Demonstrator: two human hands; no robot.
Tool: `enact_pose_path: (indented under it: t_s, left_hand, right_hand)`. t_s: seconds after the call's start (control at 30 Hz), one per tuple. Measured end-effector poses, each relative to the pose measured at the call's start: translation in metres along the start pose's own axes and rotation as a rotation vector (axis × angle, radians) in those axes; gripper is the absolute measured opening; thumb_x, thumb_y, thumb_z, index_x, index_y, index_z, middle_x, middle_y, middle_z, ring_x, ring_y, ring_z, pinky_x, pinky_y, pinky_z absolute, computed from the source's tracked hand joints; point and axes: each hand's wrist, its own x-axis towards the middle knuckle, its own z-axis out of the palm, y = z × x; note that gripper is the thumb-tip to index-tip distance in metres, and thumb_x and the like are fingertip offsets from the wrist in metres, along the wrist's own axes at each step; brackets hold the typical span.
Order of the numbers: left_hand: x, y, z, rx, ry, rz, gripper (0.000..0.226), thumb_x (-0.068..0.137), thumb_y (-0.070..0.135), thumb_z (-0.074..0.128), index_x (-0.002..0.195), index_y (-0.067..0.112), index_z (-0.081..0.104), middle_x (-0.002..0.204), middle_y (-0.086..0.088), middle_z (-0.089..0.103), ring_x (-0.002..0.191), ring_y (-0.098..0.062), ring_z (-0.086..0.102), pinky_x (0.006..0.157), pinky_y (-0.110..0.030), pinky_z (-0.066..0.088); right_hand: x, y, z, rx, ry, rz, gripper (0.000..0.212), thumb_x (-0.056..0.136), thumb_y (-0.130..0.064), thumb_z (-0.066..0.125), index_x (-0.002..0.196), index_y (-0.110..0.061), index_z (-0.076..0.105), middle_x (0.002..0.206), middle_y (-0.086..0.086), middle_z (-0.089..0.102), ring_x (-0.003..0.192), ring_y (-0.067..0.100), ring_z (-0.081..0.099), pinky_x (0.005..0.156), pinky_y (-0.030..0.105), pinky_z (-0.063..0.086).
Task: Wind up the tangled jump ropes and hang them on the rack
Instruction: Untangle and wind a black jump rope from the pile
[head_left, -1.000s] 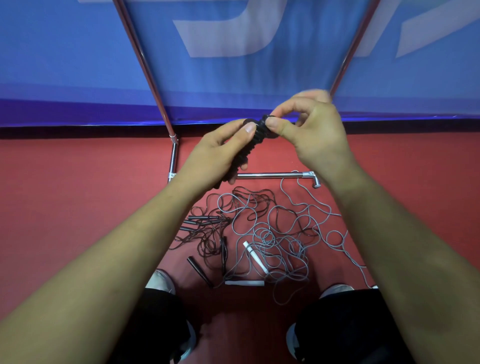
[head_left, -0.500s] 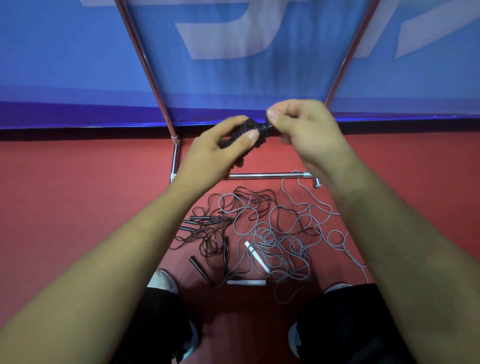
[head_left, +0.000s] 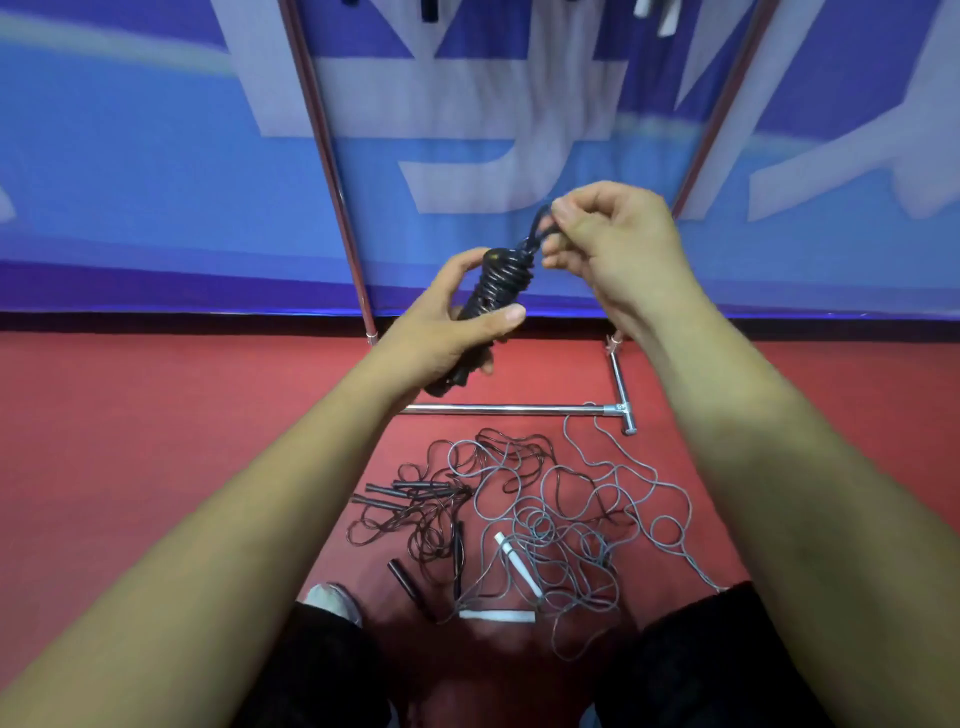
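My left hand (head_left: 447, 322) grips a black jump rope (head_left: 498, 283) wound tightly around its handles, held up in front of the rack. My right hand (head_left: 608, 239) pinches the loop of black cord that sticks out of the bundle's top end. On the red floor below lies a tangle of ropes: a grey rope (head_left: 587, 514) with white handles (head_left: 517, 564) and dark ropes (head_left: 426, 509) with black handles. The rack's metal base bar (head_left: 498, 409) lies on the floor just beyond the tangle.
Two slanted rack poles (head_left: 324, 156) rise in front of a blue banner (head_left: 130, 171). Handles of hung ropes (head_left: 654, 13) show at the top edge. My shoes (head_left: 332, 600) and dark trouser legs stand at the near edge of the tangle.
The view has tilted up, showing more of the rack. My right hand has pulled the loop of cord up and away from the bundle's top. The bundle has turned more upright.
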Motion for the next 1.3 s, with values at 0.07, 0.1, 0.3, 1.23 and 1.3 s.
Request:
enact_pose_path:
  t_s: [0.07, 0.1, 0.3, 1.23, 1.3]
  left_hand:
    - [0.005, 0.026, -0.004, 0.007, 0.048, -0.013, 0.068, 0.088, 0.026, 0.076, 0.140, 0.032, 0.034, 0.079, -0.007, 0.071, 0.059, -0.025, 0.063, 0.051, -0.026, 0.045]
    - [0.008, 0.040, -0.007, -0.014, 0.089, -0.015, 0.065, 0.089, 0.021, 0.075, 0.139, 0.023, 0.034, 0.082, -0.007, 0.072, 0.059, -0.025, 0.065, 0.053, -0.026, 0.045]
    - [0.030, 0.110, -0.018, 0.106, 0.213, 0.118, 0.030, 0.086, 0.023, 0.077, 0.105, 0.012, 0.056, 0.084, -0.021, 0.065, 0.063, -0.025, 0.057, 0.056, -0.037, 0.038]
    - [0.217, 0.272, 0.104, 0.177, 0.138, 0.301, 0.023, 0.085, 0.031, 0.080, 0.084, 0.014, 0.064, 0.077, -0.004, 0.073, 0.045, -0.004, 0.057, 0.043, -0.016, 0.037]
    - [0.231, 0.272, 0.104, 0.167, 0.151, 0.298, 0.025, 0.084, 0.033, 0.080, 0.089, 0.011, 0.068, 0.078, -0.003, 0.073, 0.045, -0.003, 0.058, 0.042, -0.016, 0.039]
  right_hand:
    - [0.010, -0.028, 0.001, 0.006, -0.026, -0.035, 0.019, 0.095, 0.008, 0.053, 0.081, -0.004, 0.056, 0.077, 0.017, 0.059, 0.056, 0.013, 0.064, 0.062, 0.027, 0.057]
    - [0.015, -0.042, 0.001, 0.001, -0.039, -0.058, 0.018, 0.094, 0.010, 0.055, 0.082, -0.004, 0.056, 0.078, 0.017, 0.059, 0.058, 0.015, 0.065, 0.065, 0.029, 0.058]
    - [0.040, -0.122, -0.005, -0.056, -0.073, -0.212, 0.015, 0.092, 0.007, 0.060, 0.085, -0.006, 0.059, 0.075, 0.012, 0.062, 0.062, 0.019, 0.065, 0.071, 0.034, 0.061]
    - [0.202, -0.259, -0.158, -0.361, 0.274, -0.343, 0.012, 0.087, 0.006, 0.068, 0.079, -0.001, 0.063, 0.067, 0.010, 0.060, 0.053, 0.014, 0.059, 0.056, 0.022, 0.054]
    - [0.220, -0.255, -0.163, -0.385, 0.284, -0.329, 0.013, 0.087, 0.005, 0.068, 0.077, -0.003, 0.064, 0.066, 0.010, 0.062, 0.053, 0.014, 0.060, 0.057, 0.024, 0.054]
